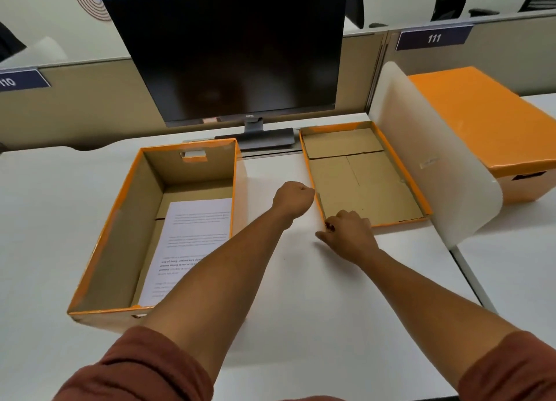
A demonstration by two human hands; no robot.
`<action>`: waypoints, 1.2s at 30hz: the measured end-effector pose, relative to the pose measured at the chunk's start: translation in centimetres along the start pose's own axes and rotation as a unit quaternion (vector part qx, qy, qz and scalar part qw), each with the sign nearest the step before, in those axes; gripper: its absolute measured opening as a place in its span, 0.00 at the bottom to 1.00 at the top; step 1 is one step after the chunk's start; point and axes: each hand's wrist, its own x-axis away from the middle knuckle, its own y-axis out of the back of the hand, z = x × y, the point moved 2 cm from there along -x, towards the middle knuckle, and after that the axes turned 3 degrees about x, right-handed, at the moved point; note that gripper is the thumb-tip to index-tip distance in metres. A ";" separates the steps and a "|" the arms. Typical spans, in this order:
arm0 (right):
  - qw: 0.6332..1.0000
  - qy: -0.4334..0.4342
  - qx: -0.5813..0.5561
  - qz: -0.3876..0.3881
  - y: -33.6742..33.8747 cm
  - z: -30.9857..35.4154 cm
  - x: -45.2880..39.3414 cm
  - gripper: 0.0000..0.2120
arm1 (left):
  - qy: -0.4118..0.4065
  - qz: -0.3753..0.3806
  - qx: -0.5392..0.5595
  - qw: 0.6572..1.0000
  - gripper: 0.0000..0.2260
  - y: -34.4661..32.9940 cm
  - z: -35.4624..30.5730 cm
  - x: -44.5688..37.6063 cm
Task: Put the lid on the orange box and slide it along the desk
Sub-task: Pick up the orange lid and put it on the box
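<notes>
both hands are out over the white desk (pixel 301 295), and both have reached the upturned lid (pixel 364 178). the left hand (pixel 293 200) is curled into a fist, knuckles up, pressed against the lid's long near-side rim about halfway along; whether the fingertips actually hook that rim i cannot tell, since they are tucked under the hand. the right hand (pixel 349 238) sits at the lid's nearest corner, its fingers (pixel 331 224) bent and pinching the orange edge there, with the thumb stretched out low along the desk toward the left.

the lid itself lies inside-up, brown cardboard showing, thin orange rim all round, stretching away from the fingers toward the back of the desk. just beyond its far long side stands a pale translucent divider (pixel 433 172), touching or nearly touching it.

on the other side of the left forearm, well clear of both hands, is the orange box (pixel 120 235), open, with a printed sheet of paper (pixel 192 244) flat on its floor. the left forearm crosses over the box's near right corner.

behind the gap between box and lid stands a dark monitor (pixel 228 51) on its stand. past the divider, on the neighbouring desk, a second orange box (pixel 487 123) sits with its lid on.

rust-coloured sleeves (pixel 144 367) are pushed up both arms.
</notes>
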 end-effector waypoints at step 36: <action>0.851 0.071 -0.284 -0.437 24.3 12.4 12.4 0.11 | -0.084 0.041 0.124 0.988 0.18 9.4 1.2 12.2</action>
